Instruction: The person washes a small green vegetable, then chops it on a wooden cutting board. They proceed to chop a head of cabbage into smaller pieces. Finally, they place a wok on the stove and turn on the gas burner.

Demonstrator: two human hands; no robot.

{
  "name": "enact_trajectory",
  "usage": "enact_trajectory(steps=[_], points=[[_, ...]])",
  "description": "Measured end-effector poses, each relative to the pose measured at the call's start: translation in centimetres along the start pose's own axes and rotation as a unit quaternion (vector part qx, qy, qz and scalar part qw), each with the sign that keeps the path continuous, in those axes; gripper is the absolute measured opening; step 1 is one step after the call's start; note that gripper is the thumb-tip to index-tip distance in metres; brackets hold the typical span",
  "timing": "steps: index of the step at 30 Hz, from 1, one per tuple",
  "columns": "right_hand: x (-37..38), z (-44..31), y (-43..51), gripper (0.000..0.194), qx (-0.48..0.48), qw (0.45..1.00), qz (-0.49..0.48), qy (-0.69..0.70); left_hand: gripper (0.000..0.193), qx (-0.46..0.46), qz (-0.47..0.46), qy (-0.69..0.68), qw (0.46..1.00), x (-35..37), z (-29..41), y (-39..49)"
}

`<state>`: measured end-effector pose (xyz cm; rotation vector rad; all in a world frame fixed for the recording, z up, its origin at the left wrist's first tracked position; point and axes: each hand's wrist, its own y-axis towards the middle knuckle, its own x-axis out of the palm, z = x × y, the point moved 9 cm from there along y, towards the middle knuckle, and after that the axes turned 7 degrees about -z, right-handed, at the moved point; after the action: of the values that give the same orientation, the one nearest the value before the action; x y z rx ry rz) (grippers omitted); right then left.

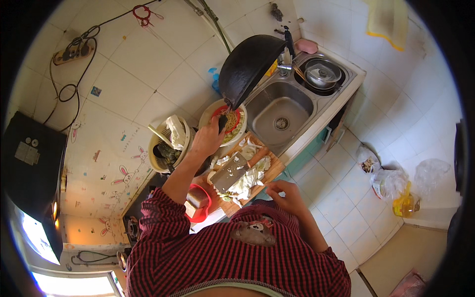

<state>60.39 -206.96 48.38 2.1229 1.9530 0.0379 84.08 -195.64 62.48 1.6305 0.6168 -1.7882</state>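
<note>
My left hand (207,139) grips the handle of a black wok (248,68), which is tipped steeply on its side beside and partly over the sink (285,107). Under the handle is a pale basin (207,115) holding a red-rimmed container (238,128) of thin pale strips and some chopped greens. My right hand (287,196) hangs by the near edge of a wooden cutting board (272,167), fingers loosely bent, with nothing visible in it. Across the board lies a cleaver (232,172) with a wooden handle, among torn cabbage leaves (248,183).
Left of the board stand a cream strainer basket (154,148) and a red plastic container (207,209) holding blocks. A pot with a glass lid (323,74) sits in the second sink bowl. Plastic bags (387,182) and an oil bottle (404,206) rest on the floor at right.
</note>
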Motion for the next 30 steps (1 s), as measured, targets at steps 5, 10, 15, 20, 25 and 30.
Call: enact_trajectory(steps=[5, 10, 15, 20, 25, 30], points=[[-0.4, 0.1, 0.7, 0.025, -0.005, 1.000, 0.004, 0.010, 0.039, 0.010, 0.021, 0.003, 1.000, -0.7, 0.1, 0.3], [-0.3, -0.3, 1.1, 0.025, -0.014, 1.000, -0.002, 0.025, 0.040, 0.005, 0.012, 0.018, 1.000, -0.7, -0.5, 0.5], [-0.2, -0.3, 1.3, 0.025, -0.006, 1.000, -0.009, 0.017, 0.039, 0.000, 0.010, 0.023, 1.000, -0.9, -0.8, 0.5], [-0.3, -0.4, 1.5, 0.025, -0.002, 1.000, -0.013, -0.001, 0.040, 0.017, 0.019, 0.029, 0.999, -1.4, -0.2, 0.4], [-0.3, -0.5, 1.7, 0.025, -0.001, 1.000, -0.018, 0.009, 0.040, -0.017, -0.009, 0.014, 1.000, -0.7, -0.8, 0.2], [-0.3, -0.9, 1.6, 0.025, -0.012, 1.000, -0.019, 0.001, 0.045, -0.016, -0.005, -0.051, 0.999, 0.0, -1.0, 0.0]])
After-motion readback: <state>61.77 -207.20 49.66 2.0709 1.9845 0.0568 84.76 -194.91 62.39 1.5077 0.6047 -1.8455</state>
